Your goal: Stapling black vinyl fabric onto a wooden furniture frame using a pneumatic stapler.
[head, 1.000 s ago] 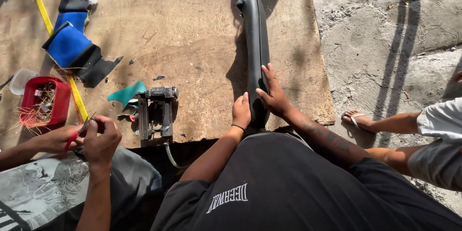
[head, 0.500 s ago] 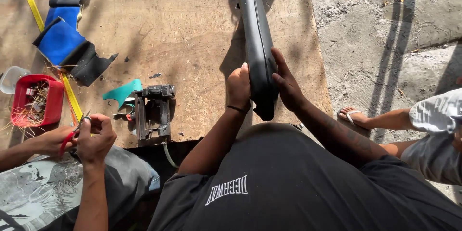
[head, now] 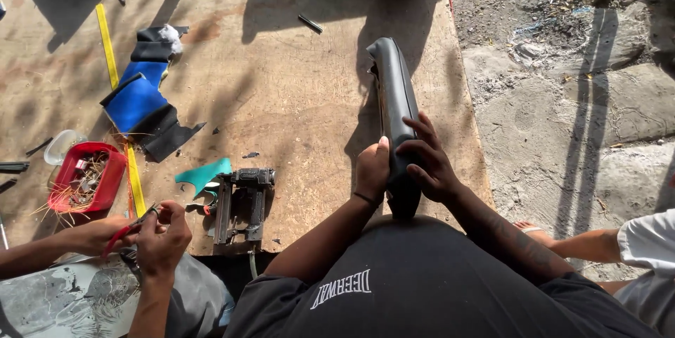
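Black padded vinyl covers the long armrest-shaped part (head: 396, 109), which stands on end on the plywood board (head: 281, 99), its lower end against the person's lap.

Head view: the left hand (head: 371, 169) is wrapped around the part's left edge, thumb up along its face. The right hand (head: 425, 162) is spread across the front and right side, fingers wide, pressing the cover. Both hands grip the lower third; the upper end leans away, unsupported.

To do this well, judged from the pose: keep the part braced against the body, pull the cover evenly from both sides, and smooth wrinkles toward the edges.

Left of the part lie a pneumatic stapler (head: 240, 201), a red tray (head: 88, 185) and blue-and-black fabric scraps (head: 144, 109). A co-worker's hands (head: 140, 232) hold red-handled pliers.
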